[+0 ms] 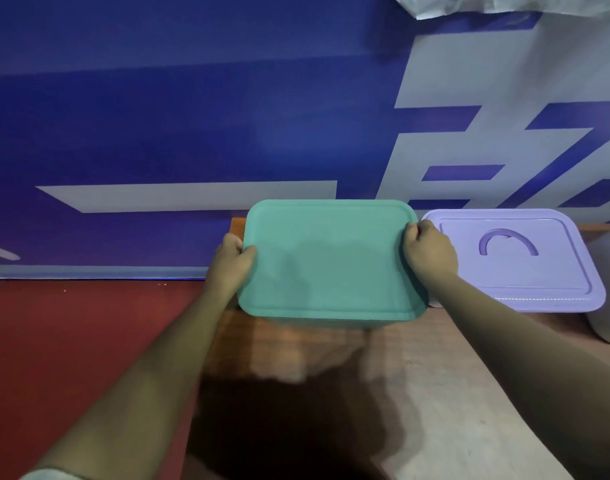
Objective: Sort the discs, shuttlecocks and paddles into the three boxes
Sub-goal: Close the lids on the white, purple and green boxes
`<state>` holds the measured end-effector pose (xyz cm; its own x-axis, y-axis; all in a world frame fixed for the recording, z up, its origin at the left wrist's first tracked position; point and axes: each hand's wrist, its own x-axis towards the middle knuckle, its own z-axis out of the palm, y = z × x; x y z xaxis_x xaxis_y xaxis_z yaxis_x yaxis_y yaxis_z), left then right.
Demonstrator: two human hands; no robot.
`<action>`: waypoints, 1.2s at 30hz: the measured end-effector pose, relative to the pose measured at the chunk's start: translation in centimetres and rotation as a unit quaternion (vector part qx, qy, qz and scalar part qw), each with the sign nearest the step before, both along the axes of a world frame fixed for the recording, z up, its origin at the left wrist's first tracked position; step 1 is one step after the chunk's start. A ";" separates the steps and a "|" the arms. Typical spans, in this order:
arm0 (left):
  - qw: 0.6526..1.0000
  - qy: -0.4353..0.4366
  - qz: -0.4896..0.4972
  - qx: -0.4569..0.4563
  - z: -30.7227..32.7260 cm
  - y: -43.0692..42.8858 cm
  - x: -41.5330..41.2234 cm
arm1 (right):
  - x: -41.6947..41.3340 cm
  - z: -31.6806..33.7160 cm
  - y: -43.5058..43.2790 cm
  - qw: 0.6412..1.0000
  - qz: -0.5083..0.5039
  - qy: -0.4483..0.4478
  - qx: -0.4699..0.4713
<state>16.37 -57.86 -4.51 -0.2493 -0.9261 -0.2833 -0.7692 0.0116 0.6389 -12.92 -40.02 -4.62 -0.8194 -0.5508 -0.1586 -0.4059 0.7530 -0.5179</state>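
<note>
Green box (331,261) — left hand (232,268), right hand (430,254) (edge grip)

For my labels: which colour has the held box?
The box is teal green, clearest in the head view.

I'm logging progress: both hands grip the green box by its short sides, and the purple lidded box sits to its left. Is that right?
Not quite. In the head view the left hand and right hand do grip the green box by its short sides, but the purple lidded box sits to its right.
</note>
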 end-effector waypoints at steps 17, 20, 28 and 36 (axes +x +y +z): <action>0.986 0.005 -0.087 -0.139 -2.6 -4.4 -5.4 | -2.2 -1.5 -4.7 0.996 0.054 0.054 -0.050; 0.987 0.005 -0.084 -0.141 -2.6 -4.0 -5.4 | -2.3 -2.1 -4.8 0.995 0.063 0.060 -0.055; 0.981 -0.050 -0.077 -0.169 -0.5 -2.1 -5.2 | -1.0 -0.4 -3.6 0.982 0.111 0.151 -0.015; 0.965 -0.104 -0.095 -0.219 5.1 2.3 -2.7 | 0.0 5.6 1.4 0.988 0.128 0.081 0.002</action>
<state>13.70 -55.60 0.58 -0.4068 -0.9113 0.0636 -0.8374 0.3999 0.3726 -12.90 -38.58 0.95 -0.6674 -0.7437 -0.0389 -0.6616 0.6160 -0.4276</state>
